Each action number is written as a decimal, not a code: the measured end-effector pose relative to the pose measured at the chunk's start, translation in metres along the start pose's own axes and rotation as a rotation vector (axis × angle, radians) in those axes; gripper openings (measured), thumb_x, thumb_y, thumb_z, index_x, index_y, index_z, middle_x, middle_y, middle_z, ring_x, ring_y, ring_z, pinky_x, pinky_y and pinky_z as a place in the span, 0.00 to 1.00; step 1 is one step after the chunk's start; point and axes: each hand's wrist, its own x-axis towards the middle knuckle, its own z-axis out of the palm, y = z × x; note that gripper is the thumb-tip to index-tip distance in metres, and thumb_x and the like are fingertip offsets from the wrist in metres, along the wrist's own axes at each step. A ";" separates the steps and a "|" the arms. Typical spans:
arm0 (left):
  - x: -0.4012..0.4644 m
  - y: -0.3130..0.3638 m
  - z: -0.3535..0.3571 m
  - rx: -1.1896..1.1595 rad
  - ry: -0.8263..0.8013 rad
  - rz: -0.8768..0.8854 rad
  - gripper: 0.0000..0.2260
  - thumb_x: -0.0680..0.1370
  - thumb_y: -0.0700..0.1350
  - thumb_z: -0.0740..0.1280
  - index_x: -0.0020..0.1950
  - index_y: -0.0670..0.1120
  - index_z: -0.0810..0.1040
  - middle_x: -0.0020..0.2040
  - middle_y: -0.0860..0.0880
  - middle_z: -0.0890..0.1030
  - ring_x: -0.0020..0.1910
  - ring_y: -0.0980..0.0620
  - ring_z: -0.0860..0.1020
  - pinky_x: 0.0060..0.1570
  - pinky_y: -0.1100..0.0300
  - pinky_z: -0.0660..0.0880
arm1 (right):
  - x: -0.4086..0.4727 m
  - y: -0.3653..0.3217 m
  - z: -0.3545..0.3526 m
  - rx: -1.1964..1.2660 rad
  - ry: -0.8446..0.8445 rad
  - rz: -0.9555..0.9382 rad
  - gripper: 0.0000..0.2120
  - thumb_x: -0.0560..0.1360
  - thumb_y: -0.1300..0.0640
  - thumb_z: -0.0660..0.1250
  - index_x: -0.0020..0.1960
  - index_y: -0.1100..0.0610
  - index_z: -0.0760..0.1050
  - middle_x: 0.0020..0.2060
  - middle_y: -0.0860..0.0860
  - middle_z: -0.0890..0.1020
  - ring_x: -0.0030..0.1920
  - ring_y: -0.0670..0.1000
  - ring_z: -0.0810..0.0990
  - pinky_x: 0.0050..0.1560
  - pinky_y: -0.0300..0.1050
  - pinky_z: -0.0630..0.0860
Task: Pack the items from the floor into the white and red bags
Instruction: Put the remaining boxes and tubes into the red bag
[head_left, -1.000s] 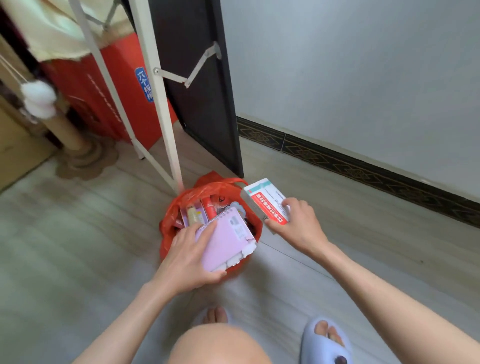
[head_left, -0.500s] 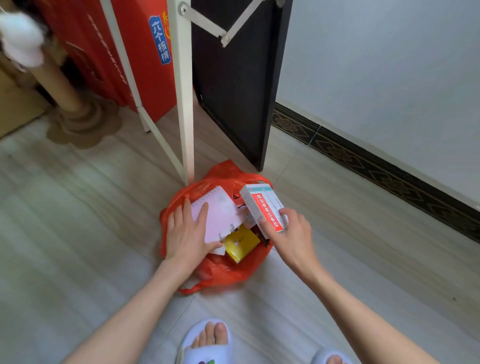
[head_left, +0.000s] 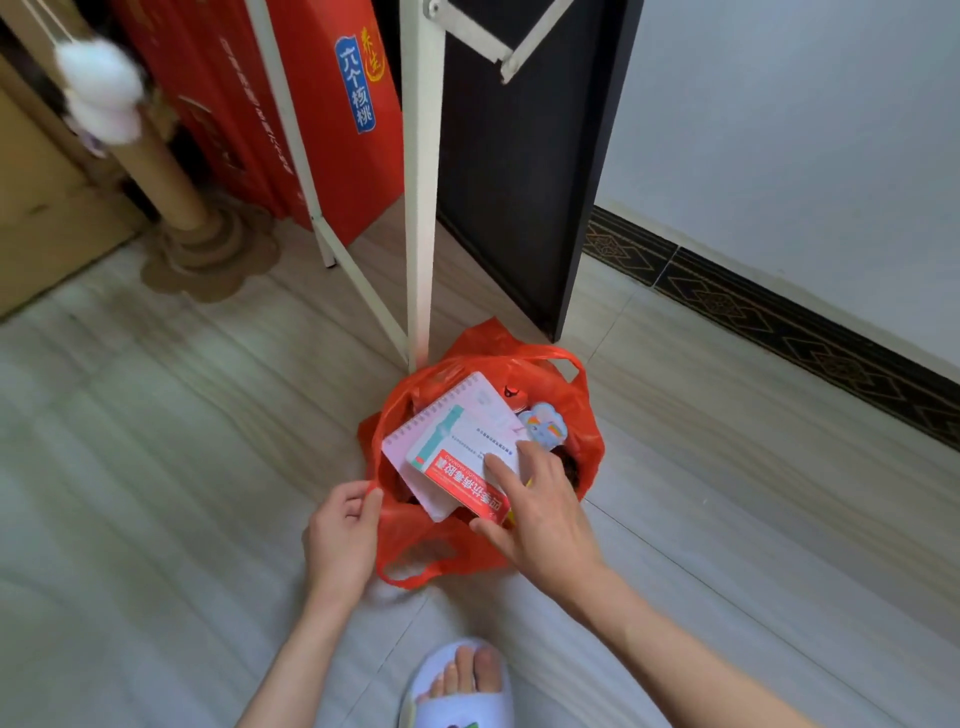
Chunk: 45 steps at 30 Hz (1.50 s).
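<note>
A red plastic bag (head_left: 582, 415) stands open on the floor at the foot of a white frame. A pink spiral notebook (head_left: 447, 410) lies across its mouth. On top of the notebook rests a white box with a red and green label (head_left: 457, 467). My right hand (head_left: 540, 514) grips that box at its near end, thumb below and fingers on top. My left hand (head_left: 345, 535) pinches the bag's left rim. A small colourful round item (head_left: 543, 426) and a red item (head_left: 514, 397) show inside the bag. No white bag is in view.
A white metal frame (head_left: 423, 208) and a black panel (head_left: 524, 171) stand right behind the bag. A red printed box (head_left: 332, 114) and a cardboard post (head_left: 171, 192) stand at the back left. A white wall with dark skirting (head_left: 779, 322) runs along the right. My slippered foot (head_left: 462, 686) is near.
My right hand has brought the white box down onto the notebook in the bag. My left hand has left the notebook and taken the bag's left rim. The camera has moved closer.
</note>
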 end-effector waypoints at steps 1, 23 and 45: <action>-0.003 0.003 -0.003 -0.008 0.006 0.001 0.03 0.75 0.39 0.66 0.46 0.46 0.77 0.38 0.44 0.81 0.46 0.41 0.80 0.50 0.49 0.74 | 0.002 -0.002 0.003 -0.007 -0.010 -0.021 0.29 0.63 0.45 0.72 0.59 0.55 0.70 0.54 0.60 0.74 0.49 0.60 0.75 0.47 0.52 0.76; -0.006 0.028 0.000 -0.182 0.070 0.173 0.09 0.77 0.39 0.65 0.40 0.52 0.76 0.33 0.50 0.79 0.29 0.62 0.75 0.33 0.69 0.72 | 0.103 0.103 -0.011 0.511 0.059 0.617 0.25 0.79 0.50 0.58 0.71 0.62 0.62 0.67 0.58 0.70 0.67 0.56 0.69 0.66 0.48 0.65; -0.040 0.143 -0.063 0.096 0.025 0.389 0.09 0.73 0.38 0.67 0.34 0.50 0.78 0.32 0.48 0.81 0.37 0.46 0.79 0.38 0.56 0.71 | -0.003 0.014 -0.220 0.582 0.144 0.325 0.09 0.72 0.60 0.68 0.34 0.61 0.76 0.23 0.49 0.75 0.27 0.47 0.73 0.37 0.46 0.72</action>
